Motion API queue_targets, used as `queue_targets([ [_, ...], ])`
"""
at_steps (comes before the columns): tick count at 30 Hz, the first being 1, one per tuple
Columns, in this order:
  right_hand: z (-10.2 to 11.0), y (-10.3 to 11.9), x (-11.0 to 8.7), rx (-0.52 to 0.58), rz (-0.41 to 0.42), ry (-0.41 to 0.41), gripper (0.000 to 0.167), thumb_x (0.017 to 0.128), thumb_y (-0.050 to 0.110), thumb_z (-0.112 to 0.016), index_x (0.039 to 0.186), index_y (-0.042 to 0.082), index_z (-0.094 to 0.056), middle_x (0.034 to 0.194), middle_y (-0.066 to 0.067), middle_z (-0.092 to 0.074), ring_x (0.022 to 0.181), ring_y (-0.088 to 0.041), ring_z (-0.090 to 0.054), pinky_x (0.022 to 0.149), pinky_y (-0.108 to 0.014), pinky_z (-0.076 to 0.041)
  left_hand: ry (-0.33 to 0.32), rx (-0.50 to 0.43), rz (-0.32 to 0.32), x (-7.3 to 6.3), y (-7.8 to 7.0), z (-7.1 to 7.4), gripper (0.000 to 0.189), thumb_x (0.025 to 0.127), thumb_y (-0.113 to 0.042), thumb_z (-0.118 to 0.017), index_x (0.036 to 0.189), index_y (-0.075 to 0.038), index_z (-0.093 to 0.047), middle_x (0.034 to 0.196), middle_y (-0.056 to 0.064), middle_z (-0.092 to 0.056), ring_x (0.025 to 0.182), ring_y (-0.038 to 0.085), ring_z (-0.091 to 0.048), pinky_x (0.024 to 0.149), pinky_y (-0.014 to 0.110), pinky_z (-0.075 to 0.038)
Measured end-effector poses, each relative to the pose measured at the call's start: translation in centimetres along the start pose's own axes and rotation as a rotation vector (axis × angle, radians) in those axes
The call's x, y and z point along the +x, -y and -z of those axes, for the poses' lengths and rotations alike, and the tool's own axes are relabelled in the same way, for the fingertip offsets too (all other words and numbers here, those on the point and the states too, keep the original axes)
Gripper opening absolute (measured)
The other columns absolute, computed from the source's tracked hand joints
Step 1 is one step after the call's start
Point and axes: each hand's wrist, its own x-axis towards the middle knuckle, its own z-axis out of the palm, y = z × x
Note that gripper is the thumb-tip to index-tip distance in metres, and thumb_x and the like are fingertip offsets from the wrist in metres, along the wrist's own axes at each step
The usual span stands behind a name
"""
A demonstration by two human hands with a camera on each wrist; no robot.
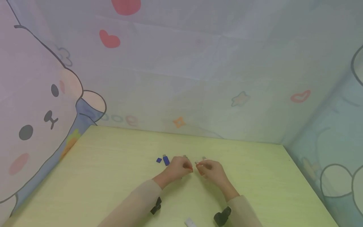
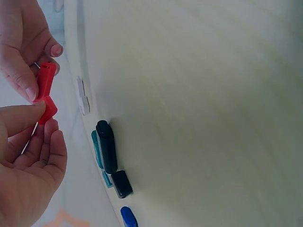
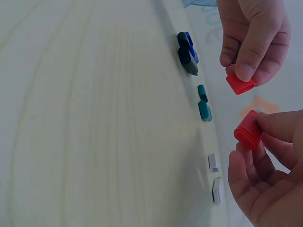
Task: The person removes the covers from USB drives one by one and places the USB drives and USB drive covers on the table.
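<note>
My left hand (image 1: 178,167) pinches a small red cap (image 3: 240,85) between thumb and fingers. Opposite it, my right hand (image 1: 214,171) grips a red USB flash drive (image 2: 46,79), whose metal plug shows faintly in the head view. The hands face each other just above the table, and a small gap parts cap and drive in the head view. Left of my left hand lie a blue USB flash drive (image 1: 166,160) and its separate blue cap (image 1: 159,160). Metal plugs of other drives peek out behind both hands, which hide their bodies.
On the pale wooden table (image 1: 113,164), the wrist views show a black drive (image 2: 107,146) with its cap (image 2: 122,184), a teal drive (image 3: 204,111) and white pieces (image 3: 217,191). A white stick (image 1: 190,222) lies near the front edge. Printed cloth (image 1: 181,63) rises behind.
</note>
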Motion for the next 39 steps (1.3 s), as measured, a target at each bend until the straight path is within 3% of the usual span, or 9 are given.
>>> queue_targets([
  [13,0.0,-0.8,0.2,-0.054,-0.026,0.017,0.024,0.092,0.020,-0.064,0.106,0.001,-0.070,0.092,-0.011,-0.072,0.083,-0.020,-0.065,0.063,-0.030,-0.053,0.021,0.070,0.002,0.8,0.7,-1.0,0.001,0.079,-0.002,-0.069,0.079,-0.001,-0.070,0.076,0.004,-0.069,0.074,0.014,-0.062,0.072,0.025,-0.050],
  [21,-0.2,-0.8,0.3,-0.079,-0.051,0.013,0.024,0.091,0.019,-0.065,0.103,-0.001,-0.071,0.097,-0.013,-0.071,0.083,-0.019,-0.064,0.064,-0.029,-0.052,0.042,0.095,0.032,1.1,0.7,-1.4,0.004,0.079,-0.001,-0.070,0.076,-0.004,-0.070,0.075,0.004,-0.068,0.072,0.012,-0.059,0.070,0.026,-0.049],
  [27,-0.4,-1.2,0.5,-0.103,-0.055,0.023,0.024,0.091,0.020,-0.065,0.102,-0.002,-0.071,0.092,-0.012,-0.072,0.084,-0.020,-0.065,0.066,-0.029,-0.052,0.044,0.102,0.009,1.1,0.9,-1.7,0.005,0.076,0.001,-0.069,0.076,-0.003,-0.069,0.073,0.008,-0.068,0.072,0.015,-0.061,0.070,0.027,-0.050],
  [34,-0.6,-1.5,0.6,-0.136,-0.054,0.025,0.022,0.090,0.020,-0.066,0.100,0.000,-0.072,0.095,-0.011,-0.073,0.096,-0.027,-0.065,0.081,-0.040,-0.052,0.049,0.118,0.018,1.1,0.7,-2.0,0.005,0.075,0.003,-0.069,0.076,-0.003,-0.069,0.075,0.007,-0.069,0.072,0.015,-0.061,0.070,0.027,-0.049],
  [39,-0.7,-1.6,0.6,-0.150,-0.045,0.029,0.022,0.090,0.020,-0.067,0.098,0.001,-0.073,0.091,-0.009,-0.073,0.095,-0.026,-0.066,0.085,-0.043,-0.051,0.054,0.120,0.034,1.0,0.5,-2.0,0.005,0.074,0.003,-0.069,0.077,-0.001,-0.070,0.076,0.008,-0.070,0.074,0.018,-0.063,0.071,0.028,-0.051],
])
